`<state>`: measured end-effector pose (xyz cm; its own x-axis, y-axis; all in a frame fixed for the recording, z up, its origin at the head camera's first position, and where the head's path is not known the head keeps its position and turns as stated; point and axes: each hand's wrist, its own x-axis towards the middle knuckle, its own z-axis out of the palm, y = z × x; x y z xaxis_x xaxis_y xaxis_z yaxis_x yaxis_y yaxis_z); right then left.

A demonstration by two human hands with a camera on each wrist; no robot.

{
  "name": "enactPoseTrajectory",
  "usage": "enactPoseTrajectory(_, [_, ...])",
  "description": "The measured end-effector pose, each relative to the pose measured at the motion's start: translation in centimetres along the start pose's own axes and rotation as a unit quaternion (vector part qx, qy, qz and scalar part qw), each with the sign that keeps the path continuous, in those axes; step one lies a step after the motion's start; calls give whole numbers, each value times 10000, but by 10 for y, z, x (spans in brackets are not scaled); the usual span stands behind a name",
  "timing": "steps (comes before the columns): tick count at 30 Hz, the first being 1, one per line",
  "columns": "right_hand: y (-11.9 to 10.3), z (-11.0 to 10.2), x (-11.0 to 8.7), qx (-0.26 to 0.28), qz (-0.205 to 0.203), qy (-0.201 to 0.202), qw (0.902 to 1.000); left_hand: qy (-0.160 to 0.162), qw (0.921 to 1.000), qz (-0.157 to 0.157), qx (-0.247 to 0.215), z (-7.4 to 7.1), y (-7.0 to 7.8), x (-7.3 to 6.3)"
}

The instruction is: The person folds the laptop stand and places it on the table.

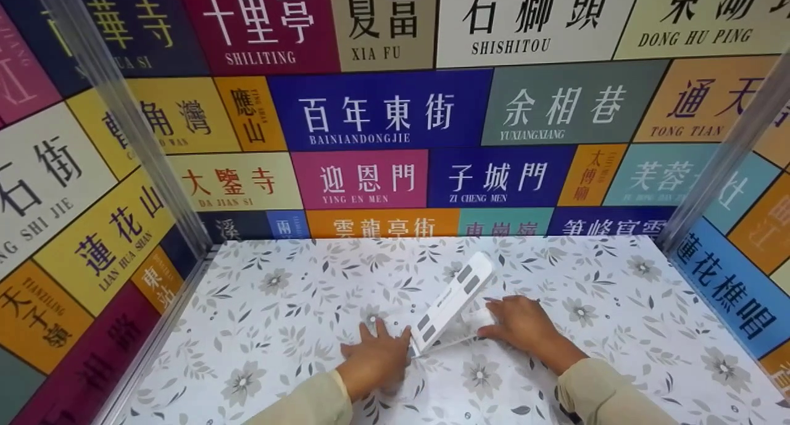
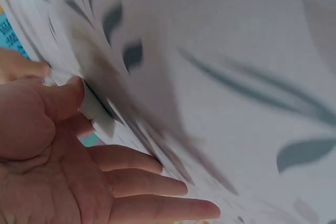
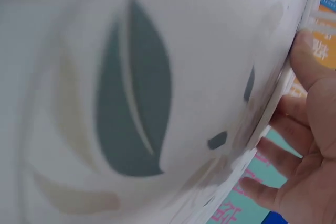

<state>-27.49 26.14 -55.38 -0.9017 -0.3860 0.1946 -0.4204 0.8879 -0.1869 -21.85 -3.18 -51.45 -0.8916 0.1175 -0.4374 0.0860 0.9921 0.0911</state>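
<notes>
A white hinged folding stand point(image 1: 453, 301) with dark grey rectangular pads is partly unfolded on the patterned tabletop. Its padded panel slants up to the right; a thin lower part lies along the table below it. Beside the hinge end is my left hand point(image 1: 379, 354), with thumb and index finger at its edge and the other fingers spread. In the left wrist view, the left hand point(image 2: 58, 150) has its thumb against a white edge. My right hand point(image 1: 524, 326) pinches the lower part's far end between thumb and fingers. The right wrist view shows the right hand point(image 3: 310, 124) side-on, its hold partly hidden.
The tabletop point(image 1: 271, 338) is white with grey flowers and leaves. Behind and beside it rise panels point(image 1: 379, 113) of coloured signs with Chinese characters. Clear upright posts point(image 1: 123, 113) stand at the table's back corners.
</notes>
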Motion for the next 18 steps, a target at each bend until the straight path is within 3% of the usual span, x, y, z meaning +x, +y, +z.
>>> enactPoseTrajectory(3, [-8,-1,-3,-226,158,127,9995,57,9996,51,288,-4,-6,11])
enactPoseTrajectory(9, [-29,-5,-12,-887,629,-9,9941,-35,9964,133,841,-16,-19,38])
enactPoseTrajectory(18, [-57,-6,-26,-1146,1053,83,9878,217,9907,610,1194,-34,-23,56])
